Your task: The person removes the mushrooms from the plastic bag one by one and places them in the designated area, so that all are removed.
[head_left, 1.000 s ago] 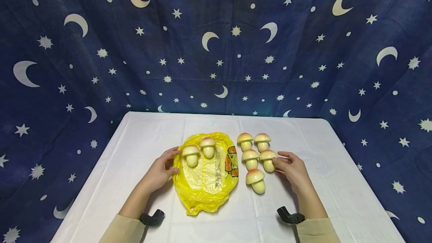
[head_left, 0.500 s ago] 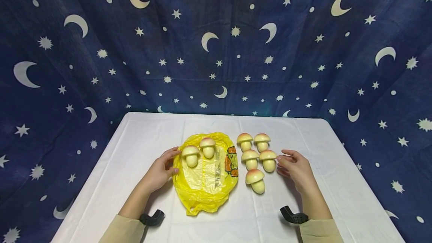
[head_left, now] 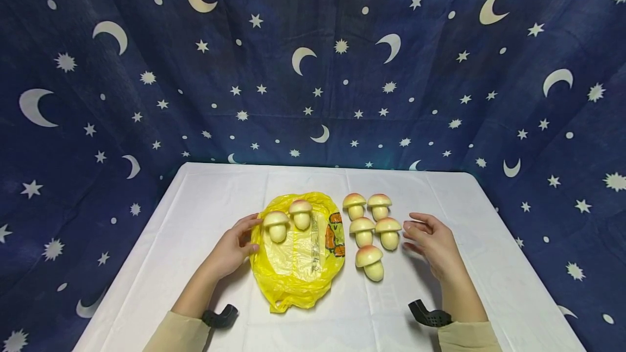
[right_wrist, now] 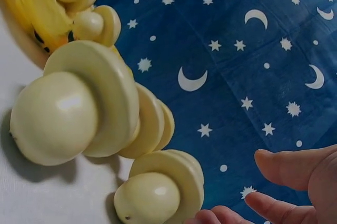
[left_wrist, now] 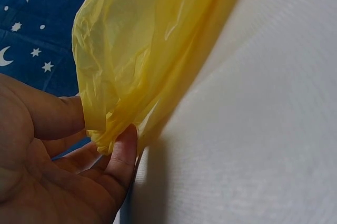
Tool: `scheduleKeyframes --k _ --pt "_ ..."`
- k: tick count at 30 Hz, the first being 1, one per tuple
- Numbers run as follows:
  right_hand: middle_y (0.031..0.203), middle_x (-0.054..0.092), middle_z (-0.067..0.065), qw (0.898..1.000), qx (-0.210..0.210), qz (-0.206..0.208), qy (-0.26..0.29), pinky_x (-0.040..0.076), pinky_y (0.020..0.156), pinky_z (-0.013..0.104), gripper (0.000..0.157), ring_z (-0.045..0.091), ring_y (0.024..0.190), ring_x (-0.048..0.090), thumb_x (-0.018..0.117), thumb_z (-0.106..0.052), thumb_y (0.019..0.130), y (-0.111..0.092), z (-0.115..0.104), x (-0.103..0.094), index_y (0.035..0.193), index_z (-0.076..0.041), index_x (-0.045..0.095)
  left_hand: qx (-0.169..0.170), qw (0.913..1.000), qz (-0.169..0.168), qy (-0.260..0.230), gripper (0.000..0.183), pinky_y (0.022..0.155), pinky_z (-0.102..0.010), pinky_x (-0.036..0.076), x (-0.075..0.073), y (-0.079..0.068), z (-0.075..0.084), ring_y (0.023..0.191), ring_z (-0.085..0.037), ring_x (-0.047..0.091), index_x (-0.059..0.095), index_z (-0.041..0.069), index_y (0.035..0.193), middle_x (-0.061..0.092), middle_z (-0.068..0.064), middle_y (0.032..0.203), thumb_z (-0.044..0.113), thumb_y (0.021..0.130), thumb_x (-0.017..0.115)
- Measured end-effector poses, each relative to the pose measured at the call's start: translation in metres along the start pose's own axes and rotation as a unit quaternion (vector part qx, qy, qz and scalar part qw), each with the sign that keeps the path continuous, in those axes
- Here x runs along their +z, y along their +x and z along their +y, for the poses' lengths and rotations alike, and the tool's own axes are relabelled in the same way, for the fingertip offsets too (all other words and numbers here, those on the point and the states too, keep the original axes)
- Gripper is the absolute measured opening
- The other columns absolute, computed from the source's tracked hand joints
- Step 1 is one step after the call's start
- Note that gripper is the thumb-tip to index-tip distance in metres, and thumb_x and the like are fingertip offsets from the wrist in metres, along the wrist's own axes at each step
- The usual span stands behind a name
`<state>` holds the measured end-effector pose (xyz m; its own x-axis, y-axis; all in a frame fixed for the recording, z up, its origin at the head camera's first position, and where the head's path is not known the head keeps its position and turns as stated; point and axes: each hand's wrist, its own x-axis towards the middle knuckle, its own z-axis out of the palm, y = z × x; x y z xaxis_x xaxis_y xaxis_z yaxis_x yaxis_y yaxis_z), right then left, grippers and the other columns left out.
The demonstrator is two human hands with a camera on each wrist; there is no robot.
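A yellow plastic bag lies spread on the white table, its edges crumpled. Two mushrooms, probably artificial, with pale stems and reddish-topped caps, lie in or on the bag: one mushroom at left, another mushroom beside it. My left hand grips the bag's left edge; in the left wrist view the gathered yellow film sits between thumb and fingers. Right of the bag stands a group of several similar mushrooms. My right hand holds nothing, its fingers spread just right of the nearest mushroom, apart from it.
One mushroom of the group lies tilted at its front. Both wrists wear black devices, one black device at left. A dark blue curtain with moons and stars hangs behind the white table.
My right hand has let go of the right-hand mushroom in the group and drawn back to the right, fingers loosening. The left hand and the bag have stayed put.
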<state>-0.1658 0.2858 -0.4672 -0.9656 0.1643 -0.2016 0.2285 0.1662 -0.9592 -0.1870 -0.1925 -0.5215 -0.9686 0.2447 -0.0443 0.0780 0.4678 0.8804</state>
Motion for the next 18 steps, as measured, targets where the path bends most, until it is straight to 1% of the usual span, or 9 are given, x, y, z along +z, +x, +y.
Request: scheduleKeyframes --k 4,10,14,18 --pt "0.113 0.072 -0.009 1.0 -0.008 -0.002 0.0 0.067 0.087 0.03 0.065 0.01 0.101 0.076 0.071 -0.025 0.106 -0.001 -0.004 0.001 0.157 0.002 0.044 -0.001 1.0 0.0 0.004 0.059 0.123 -0.057 0.047 0.0 0.0 0.002 0.148 -0.04 0.054 0.054 0.008 0.156 0.033 -0.011 0.176 -0.003 0.1 0.069" --pt "0.123 0.073 0.003 1.0 -0.014 0.003 -0.002 0.067 0.087 0.031 0.06 0.01 0.101 0.076 0.071 -0.027 0.106 -0.003 -0.01 0.006 0.155 -0.001 0.047 0.002 1.0 0.0 0.004 0.059 0.124 -0.058 0.044 -0.001 -0.001 0.003 0.149 -0.04 0.052 0.054 0.007 0.156 0.033 -0.012 0.176 -0.003 0.1 0.069" --pt "0.121 0.073 0.002 1.0 -0.012 -0.002 0.003 0.067 0.086 0.03 0.058 0.008 0.098 0.075 0.07 -0.023 0.106 -0.004 -0.013 0.011 0.155 -0.001 0.048 0.002 1.0 -0.001 0.003 0.059 0.125 -0.058 0.043 0.0 0.0 0.002 0.15 -0.04 0.051 0.054 0.008 0.156 0.033 -0.011 0.176 -0.002 0.1 0.069" --pt "0.121 0.073 0.003 1.0 -0.017 -0.014 0.009 0.067 0.088 0.032 0.057 0.008 0.098 0.074 0.071 -0.022 0.106 -0.005 -0.017 0.019 0.154 -0.001 0.048 0.002 1.0 0.0 0.003 0.058 0.124 -0.058 0.044 0.0 0.0 0.001 0.149 -0.04 0.053 0.054 0.008 0.156 0.033 -0.011 0.176 -0.002 0.101 0.069"
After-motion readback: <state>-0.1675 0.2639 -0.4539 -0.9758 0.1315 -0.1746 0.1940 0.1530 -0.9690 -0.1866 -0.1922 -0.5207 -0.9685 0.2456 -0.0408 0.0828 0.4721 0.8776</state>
